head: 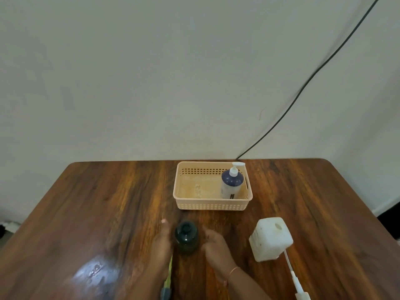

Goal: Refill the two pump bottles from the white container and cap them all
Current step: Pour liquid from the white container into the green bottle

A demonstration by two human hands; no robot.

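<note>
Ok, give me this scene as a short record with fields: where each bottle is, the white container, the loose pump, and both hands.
blue pump bottle: upright in basket, pump on
dark bottle: on table, no pump
white container: right of dark bottle, uncapped
loose pump: lying beside white container
left hand: open, left of dark bottle
right hand: open, right of it

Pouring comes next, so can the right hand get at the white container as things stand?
Probably yes: the right hand is free beside the dark bottle, and only bare table separates it from the white container.
</note>
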